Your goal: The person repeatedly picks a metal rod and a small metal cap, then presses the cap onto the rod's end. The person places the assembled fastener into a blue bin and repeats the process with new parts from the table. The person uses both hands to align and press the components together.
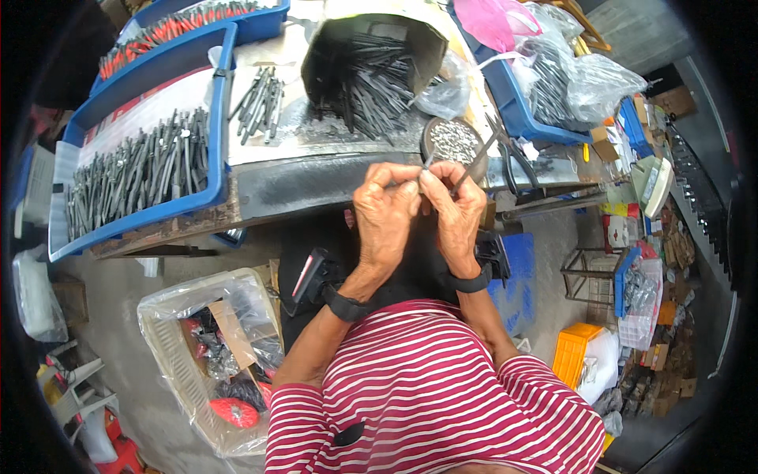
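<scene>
My left hand (385, 207) and my right hand (454, 212) meet at the table's front edge, thumbs and fingertips pinched together. Between them sits a small thin grey piece (428, 161), mostly hidden by the fingers. A slim, dark, pointed tool (478, 160) slants up and right out of my right hand; its lower end is hidden. Just beyond the fingers is a round dish of small silvery parts (452, 142). Behind it lies a tipped-over container (434, 59) with many thin black rods (377, 103) spilling from its mouth.
Blue trays (219, 150) of black and red-tipped rods fill the left. A loose bundle of rods (260, 103) lies beside them. Black-handled pliers (519, 166) rest at right, near a blue bin (505, 99) with plastic bags. A lined crate (162, 347) stands on the floor.
</scene>
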The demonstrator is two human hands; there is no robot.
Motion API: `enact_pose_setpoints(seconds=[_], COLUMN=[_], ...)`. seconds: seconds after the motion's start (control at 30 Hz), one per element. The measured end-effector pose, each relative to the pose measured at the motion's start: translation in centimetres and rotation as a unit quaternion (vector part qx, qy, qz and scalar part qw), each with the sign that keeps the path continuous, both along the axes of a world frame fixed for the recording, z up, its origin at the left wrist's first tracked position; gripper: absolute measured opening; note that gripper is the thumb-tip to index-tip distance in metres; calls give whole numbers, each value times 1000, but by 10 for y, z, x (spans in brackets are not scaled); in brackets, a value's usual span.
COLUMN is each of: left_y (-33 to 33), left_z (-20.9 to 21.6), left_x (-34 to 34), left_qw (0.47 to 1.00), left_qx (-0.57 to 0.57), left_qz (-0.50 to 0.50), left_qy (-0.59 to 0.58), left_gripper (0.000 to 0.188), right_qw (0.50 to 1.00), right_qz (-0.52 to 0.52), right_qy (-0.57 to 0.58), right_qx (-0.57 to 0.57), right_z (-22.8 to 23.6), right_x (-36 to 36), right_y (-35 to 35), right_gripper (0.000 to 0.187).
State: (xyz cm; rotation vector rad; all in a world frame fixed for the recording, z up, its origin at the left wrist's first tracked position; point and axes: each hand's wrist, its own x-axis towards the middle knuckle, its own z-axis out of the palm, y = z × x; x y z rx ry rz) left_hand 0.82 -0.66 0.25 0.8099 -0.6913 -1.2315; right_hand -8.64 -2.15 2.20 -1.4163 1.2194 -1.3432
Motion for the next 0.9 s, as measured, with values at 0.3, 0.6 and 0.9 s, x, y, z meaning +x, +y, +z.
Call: enact_pose_setpoints(seconds=[0.3,0.6,0.9], left_y=[4,4,-23], left_z=[5,9,31], left_x=[-3,13,88], left_qw=[999,999,979], left_qx=[-35,13,-11], left_qz=[10,-5,159], left_qy=[-22,-30,-127], left_gripper=[11,12,24], right_qw=[981,986,997], right_qz=[-30,-11,62], right_qy=[153,152,6], right_qx=[-116,-73,53], right_z=[-8,-3,3], right_x=[3,13,-5], right_y=[-6,-9,-9], right_gripper=[20,35,30])
